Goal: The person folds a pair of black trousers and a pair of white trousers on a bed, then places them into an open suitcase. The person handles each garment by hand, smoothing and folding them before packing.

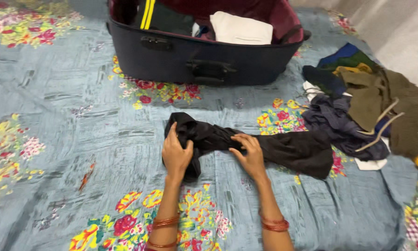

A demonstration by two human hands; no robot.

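Near the middle of the flowered blue bedsheet [55,121] lies a black garment [264,146], rolled tightly at its left end and flat and unrolled toward the right. Left hand [175,153] closed over the rolled left end, fingers pressed together and curled around the bundle, thumb on the near side. Right hand [251,155] resting on the middle of the same garment, fingers slightly bent and close together, tips pressing down on the cloth; no clear pinch visible. Judged from this: rolling only begun, about a third of the cloth bundled, the right part waiting. Far behind, an open dark suitcase [195,60] with a maroon lining, already holding a folded white cloth [241,29] and some dark item with yellow stripes [146,14], so part of the packing seems done. At the right, well apart from the hands, a loose pile of clothes [371,111] in olive, navy, white and green, not folded at all. Probably much left: this garment to finish, then the whole pile.
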